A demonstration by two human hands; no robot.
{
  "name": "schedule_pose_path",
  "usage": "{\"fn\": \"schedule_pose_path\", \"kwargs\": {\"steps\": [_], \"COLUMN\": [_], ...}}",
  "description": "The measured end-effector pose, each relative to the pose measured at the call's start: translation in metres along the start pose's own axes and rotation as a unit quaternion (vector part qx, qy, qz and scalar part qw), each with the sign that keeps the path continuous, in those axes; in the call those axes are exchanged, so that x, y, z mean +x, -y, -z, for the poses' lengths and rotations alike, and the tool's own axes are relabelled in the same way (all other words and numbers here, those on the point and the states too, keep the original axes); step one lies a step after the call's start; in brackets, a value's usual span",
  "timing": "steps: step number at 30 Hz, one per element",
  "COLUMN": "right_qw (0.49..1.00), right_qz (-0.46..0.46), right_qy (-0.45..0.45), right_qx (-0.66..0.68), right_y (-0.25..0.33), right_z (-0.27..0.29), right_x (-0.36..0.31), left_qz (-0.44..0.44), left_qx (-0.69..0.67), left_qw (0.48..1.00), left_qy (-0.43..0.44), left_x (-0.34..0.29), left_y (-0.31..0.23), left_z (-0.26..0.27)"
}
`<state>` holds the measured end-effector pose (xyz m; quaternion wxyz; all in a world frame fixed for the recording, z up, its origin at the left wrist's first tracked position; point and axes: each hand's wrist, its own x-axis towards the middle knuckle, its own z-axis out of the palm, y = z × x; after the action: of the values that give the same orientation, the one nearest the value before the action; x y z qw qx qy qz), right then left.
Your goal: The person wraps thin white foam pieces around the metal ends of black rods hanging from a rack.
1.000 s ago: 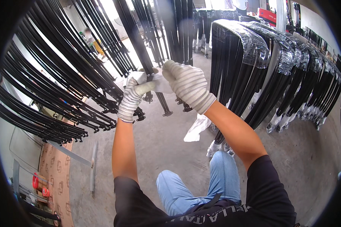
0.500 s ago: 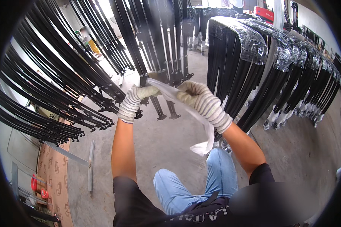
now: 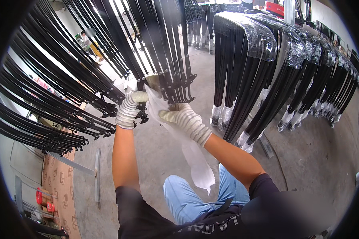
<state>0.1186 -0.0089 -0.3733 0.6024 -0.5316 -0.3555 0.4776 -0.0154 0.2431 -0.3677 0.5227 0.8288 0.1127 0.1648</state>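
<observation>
Both of my hands wear striped white knitted gloves. My left hand (image 3: 131, 108) is closed around the lower end of a hanging black bar (image 3: 136, 59), with yellowish glove fingertips showing behind it. A strip of translucent white plastic film (image 3: 199, 167) starts at that end, beside my left thumb. From there it runs down past my right hand (image 3: 186, 120), which grips it with bent fingers. The film's loose tail dangles in front of my knees. Part of the film inside my right hand is hidden.
Rows of hanging black bars (image 3: 56, 75) with bolted ends fill the left and centre. Film-wrapped black curved frames (image 3: 263, 40) stand at the right. Grey metal strips (image 3: 97, 175) lie on the concrete floor (image 3: 147, 167). Another person (image 3: 87, 42) is far back at the left.
My right hand has moved left and down, closer to my left hand. The film's tail has swung lower and hangs more steeply. My left hand has shifted slightly left and still grips.
</observation>
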Motion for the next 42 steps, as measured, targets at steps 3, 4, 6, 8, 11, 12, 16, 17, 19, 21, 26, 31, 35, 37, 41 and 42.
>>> {"fn": "schedule_pose_path", "kwargs": {"steps": [3, 4, 6, 8, 11, 12, 16, 17, 19, 21, 26, 31, 35, 37, 41, 42], "right_qw": [0.999, 0.998, 0.998, 0.994, 0.993, 0.993, 0.978, 0.979, 0.976, 0.972, 0.969, 0.938, 0.923, 0.929, 0.942, 0.935], "right_qz": [-0.040, -0.051, -0.034, -0.012, -0.029, -0.033, -0.061, -0.059, -0.080, -0.093, -0.039, 0.122, 0.166, 0.188, 0.260, 0.305], "right_qy": [-0.022, -0.020, -0.026, -0.066, -0.050, -0.045, -0.072, -0.074, -0.061, -0.070, -0.078, -0.119, -0.108, -0.042, 0.068, 0.079], "right_qx": [-0.021, -0.015, -0.048, -0.087, -0.100, -0.101, -0.185, -0.180, -0.195, -0.205, -0.233, -0.300, -0.330, -0.316, -0.203, -0.162], "right_y": [-0.004, -0.006, -0.002, 0.000, 0.013, 0.011, 0.016, 0.016, 0.021, 0.020, 0.036, 0.047, 0.063, 0.069, 0.064, 0.063], "right_z": [0.016, 0.023, 0.026, 0.025, 0.042, 0.046, 0.050, 0.058, 0.059, 0.064, 0.075, 0.082, 0.091, 0.078, 0.070, 0.067], "right_x": [0.017, 0.025, 0.024, 0.024, 0.008, 0.010, 0.007, 0.006, 0.005, 0.007, 0.001, -0.012, -0.002, 0.007, 0.020, 0.020], "left_qz": [0.036, 0.011, -0.037, -0.033, 0.091, 0.066, 0.078, 0.103, 0.116, 0.073, -0.090, -0.100, -0.116, -0.084, -0.112, -0.116], "left_qx": [-0.062, -0.077, -0.105, -0.088, -0.079, -0.095, -0.104, -0.101, -0.088, -0.097, -0.166, -0.174, -0.131, -0.094, -0.164, -0.144], "left_qw": [0.997, 0.997, 0.994, 0.996, 0.991, 0.991, 0.989, 0.989, 0.989, 0.992, 0.969, 0.961, 0.975, 0.989, 0.977, 0.979], "left_qy": [0.020, 0.023, 0.017, -0.007, -0.057, -0.061, -0.070, -0.042, -0.005, 0.028, 0.158, 0.190, 0.141, 0.083, 0.082, 0.088], "left_x": [-0.005, -0.004, -0.008, -0.003, -0.008, -0.012, -0.010, -0.001, 0.008, 0.020, 0.032, 0.034, 0.032, 0.024, 0.015, 0.016], "left_y": [-0.017, -0.026, -0.054, -0.037, -0.077, -0.096, -0.106, -0.107, -0.092, -0.089, -0.117, -0.111, -0.105, -0.064, -0.121, -0.119], "left_z": [-0.007, -0.017, -0.043, -0.036, -0.060, -0.076, -0.081, -0.081, -0.063, -0.068, -0.101, -0.100, -0.093, -0.053, -0.100, -0.097]}}
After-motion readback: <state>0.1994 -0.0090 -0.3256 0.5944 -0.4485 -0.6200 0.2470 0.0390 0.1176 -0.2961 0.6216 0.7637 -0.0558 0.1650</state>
